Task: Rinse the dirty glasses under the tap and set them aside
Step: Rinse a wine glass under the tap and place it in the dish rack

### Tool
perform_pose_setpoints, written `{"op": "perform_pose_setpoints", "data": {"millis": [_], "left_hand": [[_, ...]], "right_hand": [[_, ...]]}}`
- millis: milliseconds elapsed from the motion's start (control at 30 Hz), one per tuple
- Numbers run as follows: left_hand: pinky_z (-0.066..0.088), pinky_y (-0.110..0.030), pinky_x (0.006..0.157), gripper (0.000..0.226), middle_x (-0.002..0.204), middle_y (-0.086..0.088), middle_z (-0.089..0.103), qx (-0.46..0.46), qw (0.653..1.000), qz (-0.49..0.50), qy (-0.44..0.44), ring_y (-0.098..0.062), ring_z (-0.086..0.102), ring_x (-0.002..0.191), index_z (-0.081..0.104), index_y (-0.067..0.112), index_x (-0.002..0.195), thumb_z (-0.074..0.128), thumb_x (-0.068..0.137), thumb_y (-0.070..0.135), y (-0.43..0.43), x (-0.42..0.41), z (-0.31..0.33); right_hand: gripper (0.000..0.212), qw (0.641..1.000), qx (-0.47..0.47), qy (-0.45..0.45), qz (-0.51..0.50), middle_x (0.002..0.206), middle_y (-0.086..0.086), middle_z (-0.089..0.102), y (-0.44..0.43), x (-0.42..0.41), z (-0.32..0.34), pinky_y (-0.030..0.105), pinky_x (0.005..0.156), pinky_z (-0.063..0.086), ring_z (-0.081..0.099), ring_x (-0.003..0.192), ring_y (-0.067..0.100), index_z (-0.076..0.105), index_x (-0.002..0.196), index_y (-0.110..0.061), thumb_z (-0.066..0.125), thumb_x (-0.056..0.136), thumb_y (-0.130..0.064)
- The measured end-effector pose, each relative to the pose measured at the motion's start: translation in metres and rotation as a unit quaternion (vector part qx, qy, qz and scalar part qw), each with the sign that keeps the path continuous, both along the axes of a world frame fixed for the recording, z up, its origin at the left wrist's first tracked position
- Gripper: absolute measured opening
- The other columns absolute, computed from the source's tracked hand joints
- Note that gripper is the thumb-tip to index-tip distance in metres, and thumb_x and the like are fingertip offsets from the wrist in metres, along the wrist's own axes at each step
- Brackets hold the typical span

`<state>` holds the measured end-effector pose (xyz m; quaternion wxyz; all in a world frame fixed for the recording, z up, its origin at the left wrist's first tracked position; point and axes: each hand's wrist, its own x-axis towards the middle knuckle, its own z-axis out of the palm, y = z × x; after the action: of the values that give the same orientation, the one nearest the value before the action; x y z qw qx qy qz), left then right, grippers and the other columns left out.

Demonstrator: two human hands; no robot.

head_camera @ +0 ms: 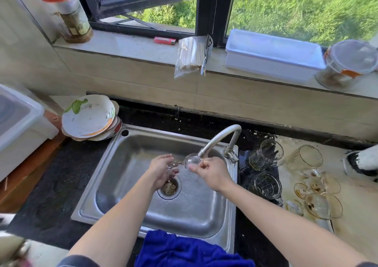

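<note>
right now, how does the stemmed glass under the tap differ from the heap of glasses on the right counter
The stemmed glass is held sideways at the tap by the left hand and right hand; the heap of glasses lies untouched on the counter. The stemmed glass looks clear; the heap of glasses shows brown residue and amber tint. Both are see-through glassware.
</note>
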<state>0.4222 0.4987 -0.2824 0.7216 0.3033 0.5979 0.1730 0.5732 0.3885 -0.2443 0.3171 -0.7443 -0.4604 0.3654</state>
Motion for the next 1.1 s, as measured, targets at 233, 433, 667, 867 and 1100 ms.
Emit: {"op": "perform_pose_setpoints", "data": {"millis": [233, 433, 667, 867, 1100], "left_hand": [[0.024, -0.013, 0.035, 0.033, 0.063, -0.004, 0.047, -0.035, 0.991, -0.094, 0.088, -0.011, 0.035, 0.037, 0.055, 0.01, 0.085, 0.043, 0.1, 0.036, -0.025, -0.002, -0.003], [0.029, -0.015, 0.035, 0.015, 0.072, -0.016, 0.062, 0.012, 0.997, -0.02, 0.068, -0.016, 0.041, 0.045, 0.049, 0.007, 0.111, 0.048, 0.1, 0.017, -0.031, 0.006, -0.003], [0.026, -0.018, 0.039, 0.027, 0.069, -0.011, 0.053, -0.03, 0.994, -0.064, 0.084, -0.015, 0.034, 0.046, 0.051, 0.008, 0.108, 0.045, 0.099, 0.033, -0.033, 0.004, 0.017], [0.041, -0.037, 0.068, 0.019, 0.086, -0.003, 0.05, 0.24, 0.947, -0.09, 0.193, -0.031, 0.051, 0.082, 0.041, 0.01, 0.097, 0.056, 0.09, 0.019, -0.045, 0.014, 0.041], [0.044, -0.039, 0.081, 0.018, 0.1, 0.001, 0.049, 0.311, 0.904, -0.159, 0.245, -0.027, 0.052, 0.093, 0.037, 0.016, 0.106, 0.049, 0.094, 0.022, -0.059, 0.008, 0.053]], "right_hand": [[0.021, 0.992, 0.032, -0.035, 0.12, 0.087, -0.007, 0.071, -0.001, 0.003, 0.005, 0.039, 0.084, 0.051, 0.063, 0.087, 0.011, 0.075, 0.081, -0.019, 0.073, 0.083, -0.04], [0.025, 0.995, 0.018, 0.025, 0.092, 0.103, -0.009, 0.069, -0.005, 0.009, 0.001, 0.033, 0.089, 0.051, 0.064, 0.092, 0.009, 0.071, 0.097, -0.024, 0.075, 0.081, -0.042], [0.044, 0.991, -0.058, 0.113, -0.036, 0.07, -0.002, 0.07, -0.007, 0.002, -0.003, 0.037, 0.07, 0.054, 0.068, 0.065, 0.015, 0.069, 0.075, -0.005, 0.071, 0.083, -0.048], [0.059, 0.967, -0.098, 0.067, -0.224, 0.112, -0.005, 0.06, 0.0, -0.01, -0.015, 0.04, 0.082, 0.05, 0.062, 0.093, 0.02, 0.05, 0.127, -0.017, 0.06, 0.086, -0.058], [0.049, 0.994, -0.06, -0.09, -0.033, 0.096, 0.001, 0.064, 0.007, -0.021, -0.015, 0.041, 0.085, 0.047, 0.06, 0.098, 0.027, 0.061, 0.082, -0.026, 0.024, 0.098, -0.054]]}}
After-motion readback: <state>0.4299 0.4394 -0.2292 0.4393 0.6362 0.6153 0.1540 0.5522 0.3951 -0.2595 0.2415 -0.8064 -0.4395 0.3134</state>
